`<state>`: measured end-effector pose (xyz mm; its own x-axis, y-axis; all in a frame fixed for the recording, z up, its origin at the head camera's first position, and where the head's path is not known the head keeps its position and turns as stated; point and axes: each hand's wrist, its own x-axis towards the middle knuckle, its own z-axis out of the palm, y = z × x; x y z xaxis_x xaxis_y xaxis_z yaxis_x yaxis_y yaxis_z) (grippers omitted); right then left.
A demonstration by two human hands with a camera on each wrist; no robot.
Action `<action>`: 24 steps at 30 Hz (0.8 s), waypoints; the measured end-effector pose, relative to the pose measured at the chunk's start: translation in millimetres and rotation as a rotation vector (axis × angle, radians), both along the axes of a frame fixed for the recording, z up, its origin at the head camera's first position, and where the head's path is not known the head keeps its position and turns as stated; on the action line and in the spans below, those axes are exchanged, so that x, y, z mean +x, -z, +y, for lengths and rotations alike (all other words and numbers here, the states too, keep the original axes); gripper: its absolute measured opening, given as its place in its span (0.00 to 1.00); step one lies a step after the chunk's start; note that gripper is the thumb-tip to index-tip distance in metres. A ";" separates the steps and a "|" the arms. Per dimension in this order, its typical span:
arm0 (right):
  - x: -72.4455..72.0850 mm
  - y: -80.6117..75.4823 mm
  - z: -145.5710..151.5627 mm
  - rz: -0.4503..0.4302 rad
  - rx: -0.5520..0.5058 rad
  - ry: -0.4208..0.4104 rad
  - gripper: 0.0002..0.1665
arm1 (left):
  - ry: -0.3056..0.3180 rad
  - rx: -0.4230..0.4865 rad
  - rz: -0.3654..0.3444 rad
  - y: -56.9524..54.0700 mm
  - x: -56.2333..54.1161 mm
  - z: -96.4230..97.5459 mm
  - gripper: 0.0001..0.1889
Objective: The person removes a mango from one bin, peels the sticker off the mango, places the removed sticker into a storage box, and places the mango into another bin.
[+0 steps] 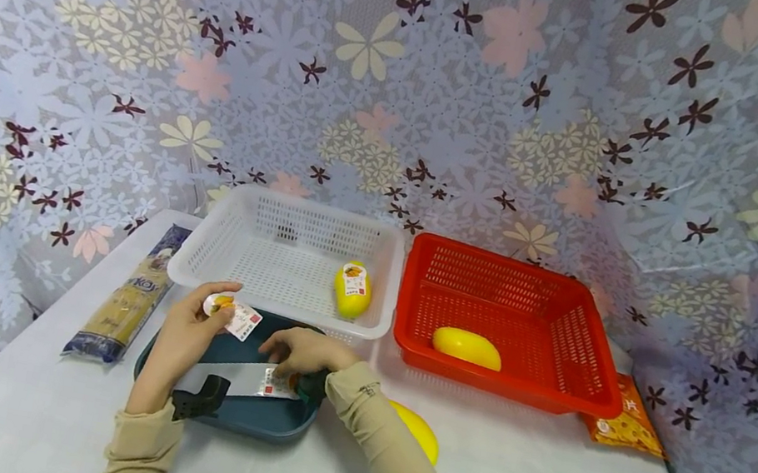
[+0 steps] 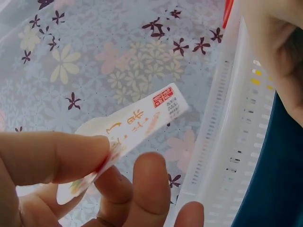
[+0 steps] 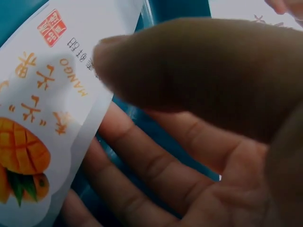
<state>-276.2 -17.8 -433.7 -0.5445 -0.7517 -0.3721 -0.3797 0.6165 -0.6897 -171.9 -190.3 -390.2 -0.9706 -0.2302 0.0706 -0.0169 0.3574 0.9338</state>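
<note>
My left hand (image 1: 186, 338) pinches a peeled mango label sticker (image 1: 242, 321) between thumb and fingers, over the tray's left back corner. Orange writing and a red stamp show on the sticker (image 2: 142, 118) in the left wrist view. My right hand (image 1: 305, 350) hovers over the dark teal tray (image 1: 269, 427), fingers loosely extended. Across the tray runs a white strip of mango labels (image 1: 247, 380). In the right wrist view my thumb (image 3: 189, 75) overlaps the strip's edge, and some fingertips are hidden behind it.
Behind the tray, a white basket (image 1: 246, 299) holds a labelled yellow mango (image 1: 351, 299). The red basket (image 1: 548, 397) has an unlabelled mango (image 1: 468, 347). Another mango (image 1: 419, 430) lies partly behind my right sleeve. A pasta pack (image 1: 127, 302) is left, an orange snack bag (image 1: 631, 421) right.
</note>
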 end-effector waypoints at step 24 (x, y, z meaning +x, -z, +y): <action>10.3 -17.0 23.1 0.052 -0.232 0.048 0.10 | -0.059 0.179 0.036 -3.6 -2.9 9.5 0.17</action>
